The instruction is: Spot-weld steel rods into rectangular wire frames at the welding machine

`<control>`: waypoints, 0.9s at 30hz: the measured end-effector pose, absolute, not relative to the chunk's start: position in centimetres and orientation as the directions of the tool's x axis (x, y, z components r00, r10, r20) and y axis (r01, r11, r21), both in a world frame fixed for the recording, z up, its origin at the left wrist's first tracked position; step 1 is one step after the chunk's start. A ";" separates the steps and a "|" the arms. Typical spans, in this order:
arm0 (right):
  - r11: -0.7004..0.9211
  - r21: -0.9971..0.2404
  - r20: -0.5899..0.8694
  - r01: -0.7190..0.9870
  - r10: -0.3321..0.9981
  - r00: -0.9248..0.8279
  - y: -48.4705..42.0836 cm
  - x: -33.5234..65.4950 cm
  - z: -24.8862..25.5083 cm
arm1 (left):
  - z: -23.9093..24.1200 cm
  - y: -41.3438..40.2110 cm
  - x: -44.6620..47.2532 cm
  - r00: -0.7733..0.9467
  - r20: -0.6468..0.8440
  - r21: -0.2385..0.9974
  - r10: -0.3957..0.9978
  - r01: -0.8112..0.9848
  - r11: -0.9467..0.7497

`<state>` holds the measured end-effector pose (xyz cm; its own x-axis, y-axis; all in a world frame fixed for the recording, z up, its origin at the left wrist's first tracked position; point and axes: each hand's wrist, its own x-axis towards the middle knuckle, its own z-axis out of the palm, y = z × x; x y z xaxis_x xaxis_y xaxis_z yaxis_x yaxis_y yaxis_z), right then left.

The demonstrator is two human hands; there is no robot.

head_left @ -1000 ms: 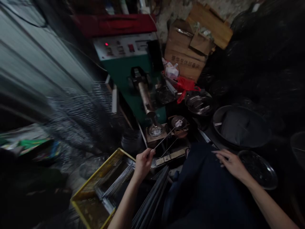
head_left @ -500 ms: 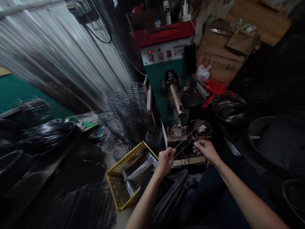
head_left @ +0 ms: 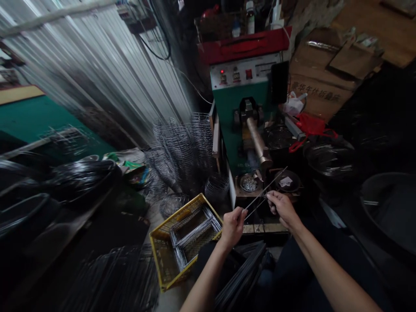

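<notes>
A thin bent metal wire (head_left: 276, 177) with two roughly parallel lengths slants up from my left hand (head_left: 233, 227), whose thumb and fingers are closed on its near end. The far end reaches past the machine's lower parts. My right hand (head_left: 283, 211) is closed in a pinch at the end of the lower length; what lies between its fingertips is too small to make out. Just beyond the hands, a round dish (head_left: 249, 183) holds many small shiny metal pieces. Above it is the copper-coloured arm (head_left: 257, 138) of a green machine (head_left: 224, 96). The wire looks apart from this arm.
A yellow crate (head_left: 159, 264) with bundled metal rods stands left of my knees. Dark rods (head_left: 238, 277) lie by my lap. Stacked wire baskets (head_left: 177, 145) stand behind the crate. A dark dish (head_left: 287, 180) sits right of the machine, near black tubs (head_left: 331, 162) and a cardboard box (head_left: 312, 82).
The view has shifted, so the surroundings sit farther right. Both hands keep hold with little change, the right fingertips now a bit closer to the wire's upper length.
</notes>
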<state>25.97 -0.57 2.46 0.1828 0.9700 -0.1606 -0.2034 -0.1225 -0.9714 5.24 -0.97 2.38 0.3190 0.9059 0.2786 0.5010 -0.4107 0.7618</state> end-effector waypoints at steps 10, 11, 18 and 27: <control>-0.109 -0.959 -0.169 -0.263 0.962 0.215 0.9 25.9 1.9 | 1.8 -0.1 5.6 0.297 0.278 0.777 0.914 0.490 -0.396; -0.109 -0.958 -0.170 -0.265 0.961 0.220 1.0 25.8 2.0 | 1.7 0.0 5.6 0.294 0.278 0.777 0.915 0.492 -0.394; -0.102 -0.957 -0.164 -0.271 0.961 0.221 1.9 26.1 2.0 | 1.5 0.7 5.7 0.288 0.282 0.772 0.915 0.499 -0.395; -0.078 -0.956 -0.143 -0.281 0.966 0.217 2.9 26.0 2.5 | 2.1 1.6 6.0 0.278 0.297 0.782 0.914 0.479 -0.399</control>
